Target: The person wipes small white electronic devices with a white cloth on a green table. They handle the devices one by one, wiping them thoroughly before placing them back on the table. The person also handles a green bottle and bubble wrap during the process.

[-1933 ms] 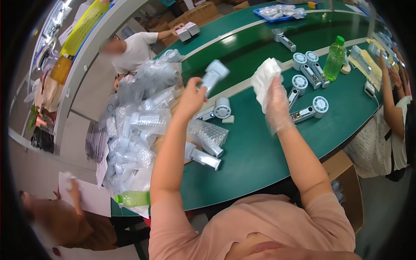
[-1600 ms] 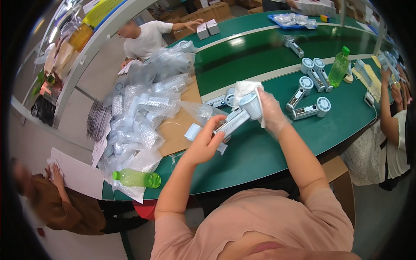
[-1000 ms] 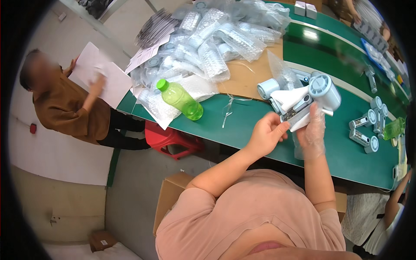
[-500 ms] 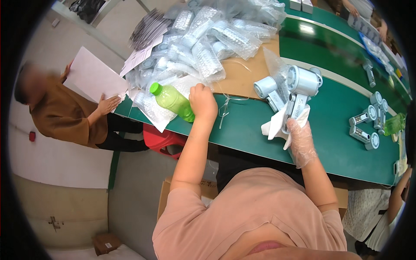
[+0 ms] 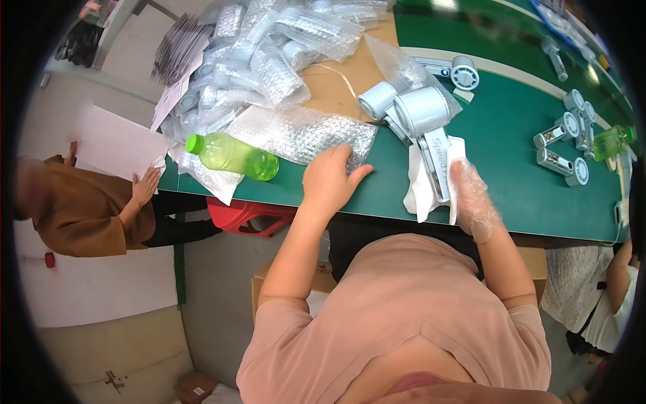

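Observation:
My right hand (image 5: 473, 195), in a clear plastic glove, grips a light-blue handheld fan (image 5: 434, 158) by its handle, with a white cloth (image 5: 418, 192) wrapped about the handle. The fan's round head (image 5: 420, 111) points away from me, over the table. My left hand (image 5: 330, 178) is bare, its thumb stretched out and apart from the fingers. Its fingertips touch the near edge of a flat bubble-wrap bag (image 5: 296, 131); no grip on it shows. Left of that hand lies a green bottle (image 5: 235, 156). Another fan (image 5: 377, 101) lies just beyond the held one.
Bubble-wrapped fans (image 5: 269, 60) are heaped at the far left on brown cardboard (image 5: 336, 84). Several bare fans (image 5: 568, 128) and a second green bottle (image 5: 611, 143) are at the right. Across the corner a person in brown (image 5: 87, 209) handles a white sheet (image 5: 118, 138). A red stool (image 5: 245, 217) stands below the table.
My view has shifted to the right. The left hand has opened from a closed shape, and the bubble-wrap bag now lies spread beside it. The right hand still holds the fan and cloth.

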A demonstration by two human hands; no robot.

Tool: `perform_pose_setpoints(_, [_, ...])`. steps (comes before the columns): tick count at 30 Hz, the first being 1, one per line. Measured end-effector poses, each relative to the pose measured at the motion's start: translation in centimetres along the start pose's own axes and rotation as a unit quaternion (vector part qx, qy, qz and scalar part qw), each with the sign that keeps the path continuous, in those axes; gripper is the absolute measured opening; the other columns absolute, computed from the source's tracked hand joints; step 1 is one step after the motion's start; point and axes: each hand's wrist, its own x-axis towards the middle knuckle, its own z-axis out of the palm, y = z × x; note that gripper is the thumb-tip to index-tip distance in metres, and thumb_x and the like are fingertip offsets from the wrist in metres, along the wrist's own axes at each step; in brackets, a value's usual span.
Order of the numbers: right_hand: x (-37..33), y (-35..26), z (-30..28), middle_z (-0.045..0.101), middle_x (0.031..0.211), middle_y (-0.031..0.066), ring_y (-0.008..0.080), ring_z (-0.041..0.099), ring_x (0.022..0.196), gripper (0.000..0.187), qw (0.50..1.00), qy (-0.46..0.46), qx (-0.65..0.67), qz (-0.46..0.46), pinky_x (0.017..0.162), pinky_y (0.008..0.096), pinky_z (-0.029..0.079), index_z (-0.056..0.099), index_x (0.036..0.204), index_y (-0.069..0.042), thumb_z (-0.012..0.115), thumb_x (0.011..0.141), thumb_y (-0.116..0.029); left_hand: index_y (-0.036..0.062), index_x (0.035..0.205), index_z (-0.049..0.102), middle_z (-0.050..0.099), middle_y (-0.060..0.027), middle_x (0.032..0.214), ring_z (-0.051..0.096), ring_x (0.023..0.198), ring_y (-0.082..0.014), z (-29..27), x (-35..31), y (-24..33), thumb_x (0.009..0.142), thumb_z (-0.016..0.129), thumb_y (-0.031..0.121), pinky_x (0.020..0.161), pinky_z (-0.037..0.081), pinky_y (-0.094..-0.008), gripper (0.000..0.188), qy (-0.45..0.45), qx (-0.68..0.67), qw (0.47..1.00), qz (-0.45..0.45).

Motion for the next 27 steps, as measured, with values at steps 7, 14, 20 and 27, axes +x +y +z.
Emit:
perform_pose_setpoints(7, [-1.0,-2.2,1.4,0.067,0.119,0.0077,0.0143,0.065,0.104,0.053,0.996,-0.045,-0.075,0.030,0.093,0.0290,0.053,0.052,0.140,0.002,0.068,0.098,-0.026,0.0012,0.094,0.068,0.067,-0.0239,0.084,0.065,0.080,-0.0417,1.4,1.1,-2.7,0.089,0.069,0.016,0.074,0.051,-0.0500,0.015,-0.029,-0.050,0.998,-0.004])
perform_pose_setpoints(14, [0.1,-2.8,4.4,0.067,0.110,0.0063,0.0123,0.062,0.096,0.045,0.964,-0.193,-0.115,0.142,0.087,0.0294,0.053,0.057,0.136,0.000,0.064,0.102,-0.029,0.0004,0.101,0.071,0.070,-0.0064,0.084,0.061,0.072,-0.0160,1.4,1.7,-5.3,0.093,0.060,0.002,0.067,0.050,-0.0318,0.015,-0.159,-0.400,0.888,-0.161])
perform_pose_setpoints(20, [0.9,-1.5,5.2,0.067,0.110,0.0061,0.0120,0.060,0.097,0.039,0.963,-0.206,-0.151,0.084,0.087,0.0310,0.051,0.057,0.135,0.002,0.059,0.105,-0.022,-0.0013,0.094,0.068,0.067,-0.0060,0.078,0.061,0.070,-0.0161,0.6,1.0,-6.5,0.097,0.063,0.008,0.065,0.049,-0.0320,0.011,-0.075,-0.338,0.923,-0.170])
perform_pose_setpoints(27, [-0.3,-2.0,6.2,0.068,0.106,0.0057,0.0118,0.059,0.093,0.033,0.949,-0.175,-0.252,0.074,0.086,0.0317,0.051,0.061,0.131,0.000,0.057,0.106,-0.021,-0.0005,0.089,0.063,0.064,-0.0227,0.083,0.063,0.079,-0.0426,-2.5,-0.8,0.7,0.093,0.060,0.008,0.070,0.050,-0.0492,0.010,0.056,-0.077,0.995,-0.010])
